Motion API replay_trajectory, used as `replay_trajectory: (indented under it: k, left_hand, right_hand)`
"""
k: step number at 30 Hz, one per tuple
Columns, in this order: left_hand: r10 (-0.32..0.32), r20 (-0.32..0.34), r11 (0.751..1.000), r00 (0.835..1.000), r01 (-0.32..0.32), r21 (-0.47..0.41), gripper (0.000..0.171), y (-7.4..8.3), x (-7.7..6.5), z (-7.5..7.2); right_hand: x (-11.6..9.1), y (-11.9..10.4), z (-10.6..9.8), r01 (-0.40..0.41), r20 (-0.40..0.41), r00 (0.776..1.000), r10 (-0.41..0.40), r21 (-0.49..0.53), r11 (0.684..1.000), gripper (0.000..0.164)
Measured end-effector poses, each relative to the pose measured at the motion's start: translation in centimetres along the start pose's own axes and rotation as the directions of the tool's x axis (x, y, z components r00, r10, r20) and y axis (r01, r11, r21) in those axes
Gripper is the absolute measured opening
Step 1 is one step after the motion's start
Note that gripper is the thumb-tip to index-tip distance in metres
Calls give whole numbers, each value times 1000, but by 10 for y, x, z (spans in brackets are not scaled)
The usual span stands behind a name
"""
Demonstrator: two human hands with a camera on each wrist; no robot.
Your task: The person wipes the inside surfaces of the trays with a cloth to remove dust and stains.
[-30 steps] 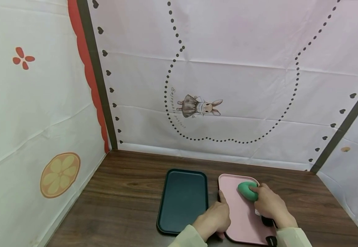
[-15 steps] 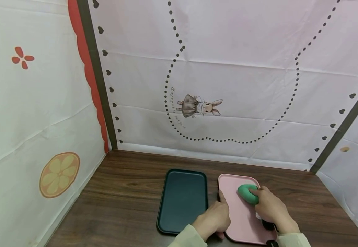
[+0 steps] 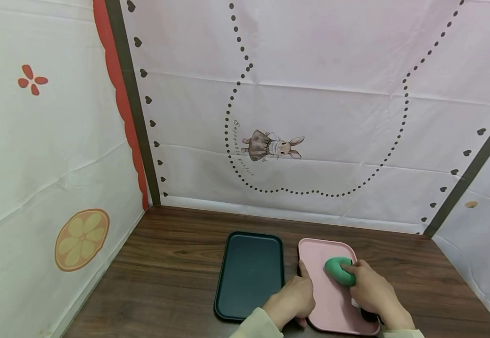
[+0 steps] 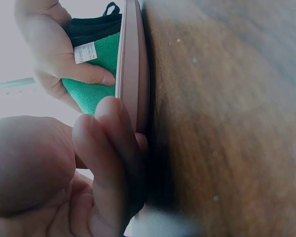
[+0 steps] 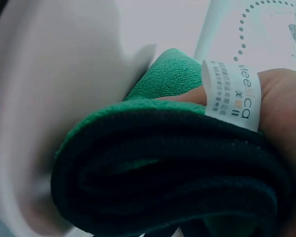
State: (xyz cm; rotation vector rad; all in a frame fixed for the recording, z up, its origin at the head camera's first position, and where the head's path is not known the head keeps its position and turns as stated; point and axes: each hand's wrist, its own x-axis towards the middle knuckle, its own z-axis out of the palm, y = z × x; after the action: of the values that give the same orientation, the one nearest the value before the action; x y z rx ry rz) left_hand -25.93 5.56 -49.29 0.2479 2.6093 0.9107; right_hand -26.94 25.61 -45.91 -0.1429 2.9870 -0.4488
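Observation:
My right hand (image 3: pixel 373 288) holds a folded green towel (image 3: pixel 339 270) on the pink tray (image 3: pixel 322 300), its thumb lying along the cloth. The right wrist view shows the towel's stacked dark-edged layers (image 5: pixel 163 163) and a white printed label (image 5: pixel 232 96). A small dark hanging loop (image 4: pixel 111 8) shows in the left wrist view. My left hand (image 3: pixel 293 298) rests at the pink tray's left edge, index finger stretched forward along the rim. Up close, its fingertips (image 4: pixel 111 106) touch the tray's side, and other fingers are partly hidden.
A dark teal tray (image 3: pixel 251 277) lies left of the pink one, close by my left hand. Both trays lie on a brown wood-grain table (image 3: pixel 164 272). Printed white cloth walls (image 3: pixel 312 108) enclose the table at the back and both sides.
My right hand and the green towel have slid a short way toward me along the pink tray's right side. The left hand and both trays stay in place.

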Motion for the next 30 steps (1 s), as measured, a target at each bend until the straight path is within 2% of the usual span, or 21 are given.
replay_trajectory:
  k: [8,18,26,30]
  left_hand:
    - [4,-15,1000,1000,-4,4,91,0,-1,1]
    - [-9,4,1000,1000,9,-3,89,0,1,0]
    - [5,36,1000,999,-4,-24,89,-2,1,-2]
    - [13,27,1000,1000,-12,-26,87,-2,1,-1]
  right_hand:
    - [-7,-1,2,15,-14,1000,-15,10,1000,65]
    - [-13,-4,4,9,-1,1000,-9,19,1000,64]
    - [-18,-7,8,31,-25,999,-31,17,999,62]
    - [-20,-9,10,37,-36,999,-36,18,999,63]
